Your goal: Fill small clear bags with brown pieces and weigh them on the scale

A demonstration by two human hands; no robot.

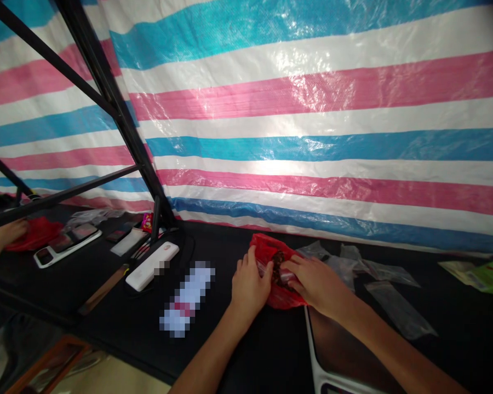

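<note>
Left hand, right hand, red bag, diagonal-ish

One red plastic bag, crumpled, dark contents visible through its film, sits on the black desk, gripped between left hand and right hand.

On the black table lies a red plastic bag, clear plastic bags just right of it, a blurred packet and white case left.
</note>
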